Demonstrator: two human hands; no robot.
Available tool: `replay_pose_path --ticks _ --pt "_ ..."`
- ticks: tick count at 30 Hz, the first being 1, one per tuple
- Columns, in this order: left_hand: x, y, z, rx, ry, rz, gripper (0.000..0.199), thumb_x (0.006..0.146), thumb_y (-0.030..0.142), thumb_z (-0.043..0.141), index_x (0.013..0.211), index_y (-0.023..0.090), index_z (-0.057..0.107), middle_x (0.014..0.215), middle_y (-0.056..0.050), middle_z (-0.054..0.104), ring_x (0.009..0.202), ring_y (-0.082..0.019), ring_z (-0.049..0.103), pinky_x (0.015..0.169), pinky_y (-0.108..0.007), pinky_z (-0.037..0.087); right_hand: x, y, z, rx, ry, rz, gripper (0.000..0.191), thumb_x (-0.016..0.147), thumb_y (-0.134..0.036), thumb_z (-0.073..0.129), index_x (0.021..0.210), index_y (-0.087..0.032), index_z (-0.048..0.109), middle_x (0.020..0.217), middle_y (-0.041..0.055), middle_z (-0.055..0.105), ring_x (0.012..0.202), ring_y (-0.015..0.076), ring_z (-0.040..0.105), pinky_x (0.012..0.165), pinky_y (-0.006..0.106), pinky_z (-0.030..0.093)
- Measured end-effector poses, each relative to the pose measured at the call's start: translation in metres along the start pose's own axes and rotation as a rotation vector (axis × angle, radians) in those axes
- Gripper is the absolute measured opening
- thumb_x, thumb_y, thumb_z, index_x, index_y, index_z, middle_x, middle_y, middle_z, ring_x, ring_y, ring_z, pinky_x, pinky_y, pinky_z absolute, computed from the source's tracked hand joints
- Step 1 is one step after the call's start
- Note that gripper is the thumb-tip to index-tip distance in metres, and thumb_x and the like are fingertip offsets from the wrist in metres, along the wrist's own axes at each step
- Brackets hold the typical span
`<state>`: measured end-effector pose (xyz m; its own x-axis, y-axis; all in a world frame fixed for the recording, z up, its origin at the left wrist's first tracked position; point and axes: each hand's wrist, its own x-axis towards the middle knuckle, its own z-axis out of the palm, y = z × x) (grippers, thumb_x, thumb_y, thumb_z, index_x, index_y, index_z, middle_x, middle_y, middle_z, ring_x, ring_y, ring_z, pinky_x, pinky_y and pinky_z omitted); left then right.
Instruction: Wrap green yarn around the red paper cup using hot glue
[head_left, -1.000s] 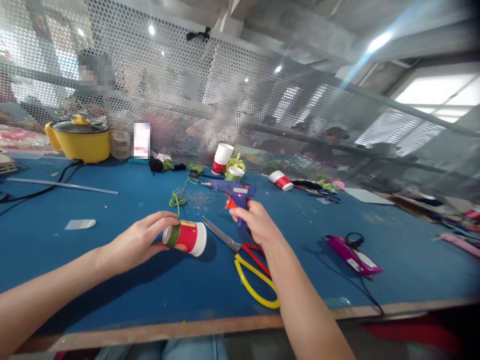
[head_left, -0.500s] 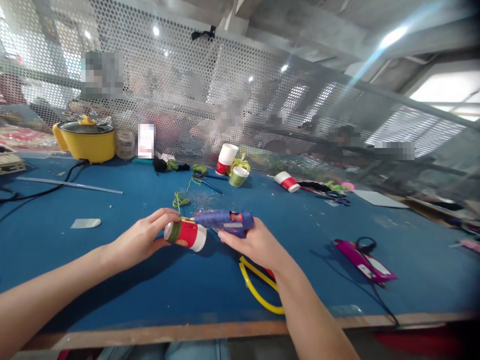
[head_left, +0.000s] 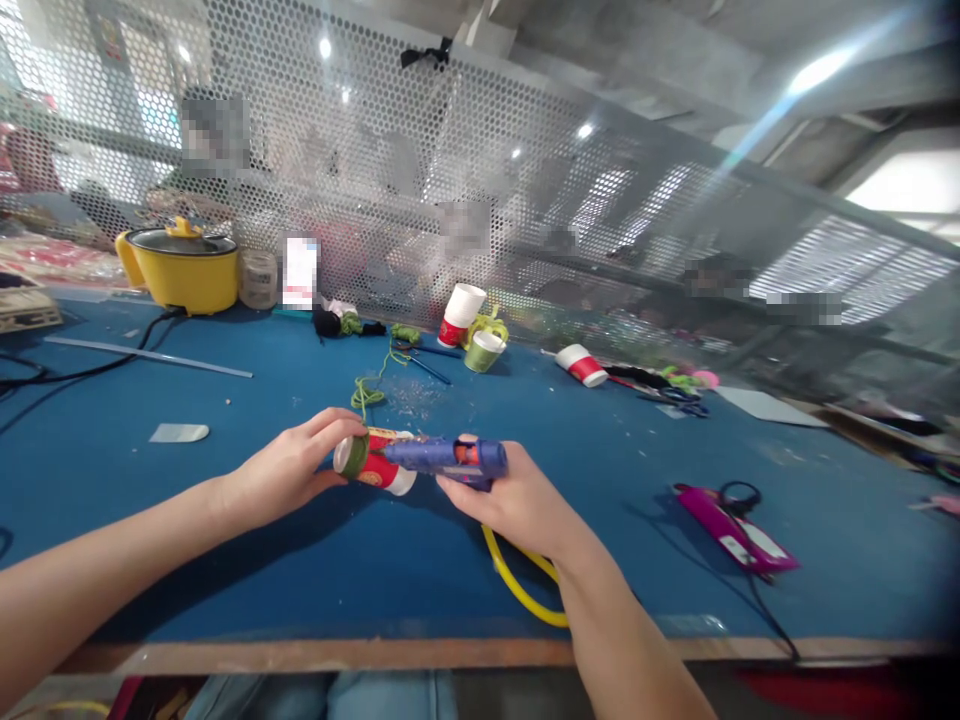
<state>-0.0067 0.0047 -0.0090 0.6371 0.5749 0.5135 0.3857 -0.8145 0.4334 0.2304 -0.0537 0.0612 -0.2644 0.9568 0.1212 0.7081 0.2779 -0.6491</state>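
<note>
My left hand is closed around the base end of a red and white paper cup, which lies tilted on its side above the table. Green yarn is wound in a band around that end, and a strand runs back to a loose green tangle. In my right hand is a blue glue gun, gripped by its handle. Its nozzle points left and lies over the cup beside the yarn band; whether it touches, I cannot tell.
A yellow electric pot stands back left beside a jar and a lit phone. More paper cups are at the back. A yellow tube lies under my right wrist; a purple power box with a cord sits right.
The glue gun's nozzle has come down from the cup's upper edge to across its side, by the yarn band. My left hand still holds the cup. The view has shifted slightly.
</note>
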Motion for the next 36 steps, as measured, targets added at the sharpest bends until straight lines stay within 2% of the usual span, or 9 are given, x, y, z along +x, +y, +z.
replay_pose_path --ticks 6,13,26,36 --pt "0.0002 0.0015 -0.001 0.003 -0.011 0.01 0.037 0.079 0.01 0.054 0.113 0.02 0.043 0.118 -0.01 0.051 0.107 -0.021 0.056 0.087 -0.035 0.05 0.0008 -0.0021 0.0015 -0.012 0.065 0.014 0.013 0.071 -0.024 0.056 0.062 -0.017 0.052 0.054 -0.0033 0.049 0.052 0.0098 0.042 0.052 0.022 0.036" --pt "0.0004 0.0013 -0.0003 0.023 -0.003 0.032 0.039 0.078 0.007 0.054 0.113 0.02 0.042 0.119 -0.01 0.051 0.107 -0.021 0.056 0.087 -0.034 0.05 -0.0014 -0.0029 0.0 0.017 0.011 0.032 0.013 0.071 -0.024 0.056 0.061 -0.018 0.052 0.052 -0.0038 0.047 0.05 0.0096 0.041 0.048 0.021 0.035" --pt "-0.0007 0.0045 -0.0018 0.161 -0.054 0.14 0.035 0.083 0.008 0.049 0.115 0.018 0.041 0.122 -0.013 0.051 0.109 -0.022 0.055 0.09 -0.034 0.051 0.0041 0.0044 -0.0003 -0.02 0.066 0.016 0.013 0.072 -0.025 0.055 0.064 -0.015 0.059 0.056 -0.001 0.053 0.054 0.0112 0.044 0.054 0.022 0.04" --pt "-0.0002 0.0048 -0.0024 0.217 -0.063 0.146 0.033 0.084 0.009 0.046 0.116 0.018 0.04 0.122 -0.012 0.051 0.109 -0.022 0.055 0.089 -0.034 0.051 0.0001 0.0019 -0.0041 0.002 0.019 0.053 0.014 0.071 -0.027 0.056 0.063 -0.016 0.059 0.052 -0.002 0.05 0.05 0.0105 0.041 0.049 0.022 0.039"
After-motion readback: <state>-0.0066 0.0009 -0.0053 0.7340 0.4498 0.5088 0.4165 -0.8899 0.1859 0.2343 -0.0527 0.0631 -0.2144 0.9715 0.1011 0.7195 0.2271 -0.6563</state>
